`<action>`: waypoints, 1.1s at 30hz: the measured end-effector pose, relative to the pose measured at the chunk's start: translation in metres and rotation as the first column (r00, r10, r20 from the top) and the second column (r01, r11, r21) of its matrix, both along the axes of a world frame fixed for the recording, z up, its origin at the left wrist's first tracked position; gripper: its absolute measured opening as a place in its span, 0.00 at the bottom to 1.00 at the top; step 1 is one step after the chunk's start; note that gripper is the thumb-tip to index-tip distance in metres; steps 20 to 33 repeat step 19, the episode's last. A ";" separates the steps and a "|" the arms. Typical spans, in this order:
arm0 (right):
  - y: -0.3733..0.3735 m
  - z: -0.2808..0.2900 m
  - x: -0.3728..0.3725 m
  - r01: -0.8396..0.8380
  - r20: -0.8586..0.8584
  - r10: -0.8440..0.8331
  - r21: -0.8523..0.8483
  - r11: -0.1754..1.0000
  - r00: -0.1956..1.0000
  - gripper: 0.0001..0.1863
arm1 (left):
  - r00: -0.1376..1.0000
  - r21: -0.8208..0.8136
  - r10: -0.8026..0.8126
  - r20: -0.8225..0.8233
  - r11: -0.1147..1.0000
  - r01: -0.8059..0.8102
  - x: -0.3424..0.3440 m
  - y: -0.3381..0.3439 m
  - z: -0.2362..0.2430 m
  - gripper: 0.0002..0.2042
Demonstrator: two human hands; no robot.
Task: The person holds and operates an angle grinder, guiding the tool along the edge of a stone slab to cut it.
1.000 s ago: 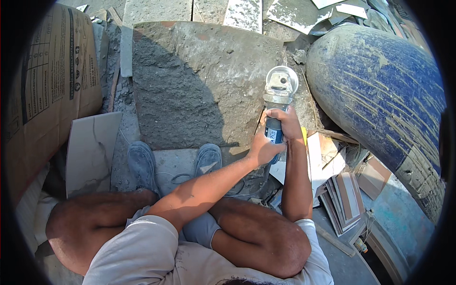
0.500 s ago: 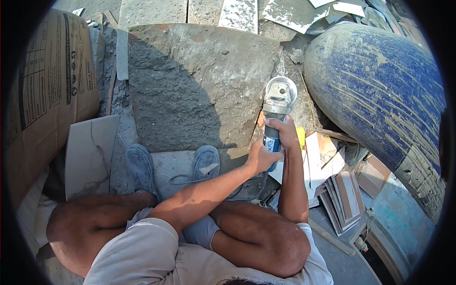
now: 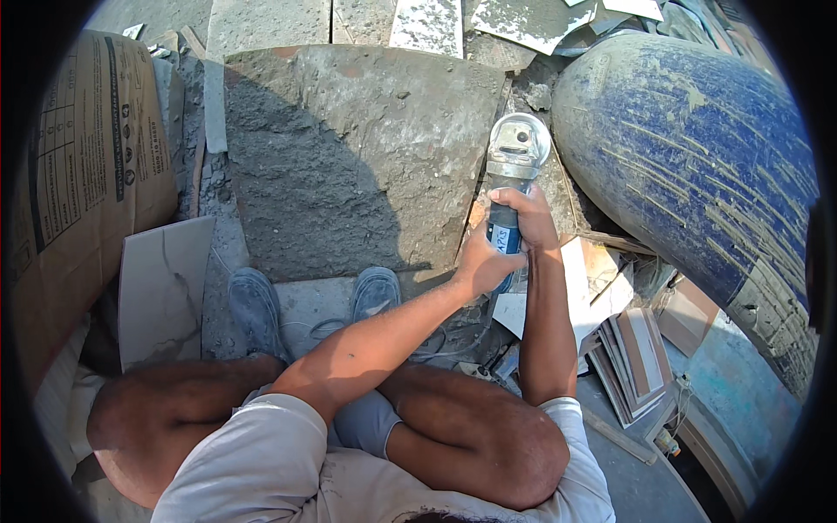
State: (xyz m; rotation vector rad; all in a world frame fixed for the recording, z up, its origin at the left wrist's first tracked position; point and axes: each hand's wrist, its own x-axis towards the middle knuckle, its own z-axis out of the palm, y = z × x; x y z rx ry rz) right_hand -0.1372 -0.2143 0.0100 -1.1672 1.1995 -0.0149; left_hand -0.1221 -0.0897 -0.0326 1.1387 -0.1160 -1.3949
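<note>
An angle grinder (image 3: 516,146), with a silvery head and a dark blue body, points away from me at the right edge of a rough, cement-crusted slab (image 3: 349,148). My left hand (image 3: 485,264) is closed round the rear of its body. Further forward, my right hand (image 3: 534,216) wraps the body just behind the metal head, thumb across the top. A round guard shows at the head's right side; the disc beneath cannot be made out. Whether the grinder touches anything is not visible.
A large blue, cement-smeared barrel (image 3: 680,166) lies at the right. Stacked tile pieces (image 3: 629,366) and white offcuts lie beside my right arm. At the left are a brown paper sack (image 3: 96,157) and an upright tile (image 3: 164,296). A pale cord (image 3: 327,329) runs near my shoes.
Both hands have carried the grinder slightly forward, away from me. The grip on it stays the same. The whole view has shifted a little.
</note>
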 end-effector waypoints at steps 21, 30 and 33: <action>0.001 -0.008 0.010 -0.069 -0.009 0.068 -0.093 0.993 0.998 0.22 | 0.998 0.011 -0.004 0.068 1.000 0.003 0.012 0.002 0.005 0.18; 0.001 -0.008 0.010 -0.069 -0.009 0.068 -0.093 0.993 0.998 0.22 | 0.998 0.011 -0.004 0.068 1.000 0.003 0.012 0.002 0.005 0.18; 0.001 -0.008 0.010 -0.069 -0.009 0.068 -0.093 0.993 0.998 0.22 | 0.998 0.011 -0.004 0.068 1.000 0.003 0.012 0.002 0.005 0.18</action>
